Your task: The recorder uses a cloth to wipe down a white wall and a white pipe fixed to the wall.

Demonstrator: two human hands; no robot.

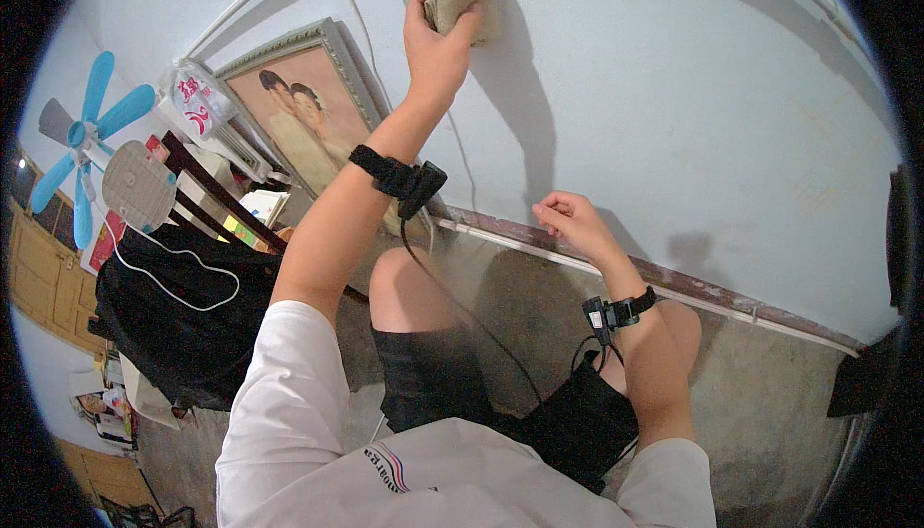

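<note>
A folded greenish-beige cloth (462, 4) is gripped in my left hand (437, 51), high up at the pale wall (650, 116). The cloth appears to lie against the wall, and the arm casts a long shadow beside it. Lower and to the right, my right hand (570, 221) hovers over my lap side near the skirting, its fingers loosely curled and nothing seen in them. A black strap with a cabled device sits around the left forearm (397, 178) and another around the right wrist (617, 311).
A framed portrait (303, 102) leans on the wall at left. Near it are a plastic bag (195, 98), a dark wooden chair back (216, 189) draped with black fabric (188, 311), and a blue-bladed fan (90, 138). White piping (534, 257) runs along the wall's foot.
</note>
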